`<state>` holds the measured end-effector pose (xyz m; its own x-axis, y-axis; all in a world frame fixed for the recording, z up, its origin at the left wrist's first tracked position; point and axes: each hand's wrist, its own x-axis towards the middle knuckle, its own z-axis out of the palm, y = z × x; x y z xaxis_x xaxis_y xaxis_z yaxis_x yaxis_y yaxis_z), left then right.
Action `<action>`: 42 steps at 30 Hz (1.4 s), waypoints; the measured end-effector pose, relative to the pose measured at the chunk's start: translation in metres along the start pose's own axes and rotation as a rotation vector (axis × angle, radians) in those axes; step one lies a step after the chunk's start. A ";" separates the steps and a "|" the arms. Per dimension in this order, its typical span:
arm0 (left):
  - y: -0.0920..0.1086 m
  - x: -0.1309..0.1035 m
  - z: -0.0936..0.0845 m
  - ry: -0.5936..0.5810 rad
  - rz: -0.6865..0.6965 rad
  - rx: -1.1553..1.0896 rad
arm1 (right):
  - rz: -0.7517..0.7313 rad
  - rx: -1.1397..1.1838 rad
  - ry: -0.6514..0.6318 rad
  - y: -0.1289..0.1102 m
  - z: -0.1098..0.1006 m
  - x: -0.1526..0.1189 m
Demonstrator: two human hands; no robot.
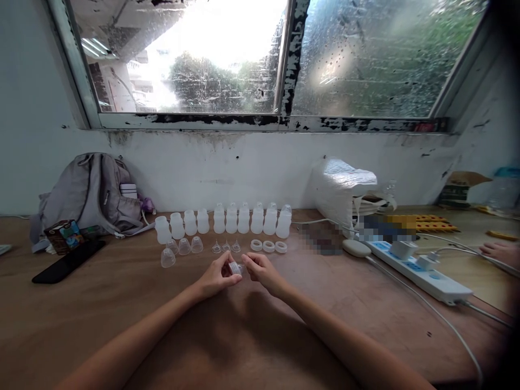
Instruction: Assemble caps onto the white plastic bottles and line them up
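Wooden table [122, 303] is carrying everything, running under a rain-streaked window [227, 59]. Grey backpack [87, 195] is slumping at the far left against the wall, with a black phone [68, 261] lying flat just in front of it. White plastic bag [339, 189] is sitting at the far right of centre, and a white power strip [418, 271] is lying angled beside it, plugs seated in it. Ten translucent bottles [223, 221] are standing upright in a row near the wall; clear caps [181, 249], small nipples [226, 247] and white rings [268, 246] are lying in front of them. Left hand [217, 279] and right hand [264, 271] are meeting at table centre, fingers of both pinching a small clear part [235, 267] between them, just above the tabletop. Another person's hand [499, 252] is resting at the right edge.
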<state>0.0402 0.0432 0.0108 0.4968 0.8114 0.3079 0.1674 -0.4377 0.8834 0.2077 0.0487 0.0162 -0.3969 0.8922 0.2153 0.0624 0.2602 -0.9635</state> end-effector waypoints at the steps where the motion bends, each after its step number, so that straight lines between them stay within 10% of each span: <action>1: 0.000 0.000 0.000 -0.005 0.002 0.006 | 0.001 0.015 0.000 0.000 -0.001 0.001; 16: 0.002 -0.003 -0.012 -0.075 -0.041 -0.133 | -0.055 -0.088 -0.016 -0.005 -0.006 -0.006; 31: 0.000 -0.006 0.007 0.129 0.141 0.486 | 0.028 0.025 -0.089 0.016 -0.006 -0.003; 35: 0.005 0.019 -0.024 0.113 0.203 0.860 | 0.059 0.029 0.081 0.024 -0.014 0.002; 42: -0.006 0.084 -0.108 0.482 -0.070 1.351 | 0.110 0.061 0.204 0.021 -0.021 0.003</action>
<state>-0.0110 0.1560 0.0695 0.1681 0.7765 0.6073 0.9803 -0.1962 -0.0204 0.2273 0.0646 -0.0001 -0.1968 0.9718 0.1299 0.0369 0.1397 -0.9895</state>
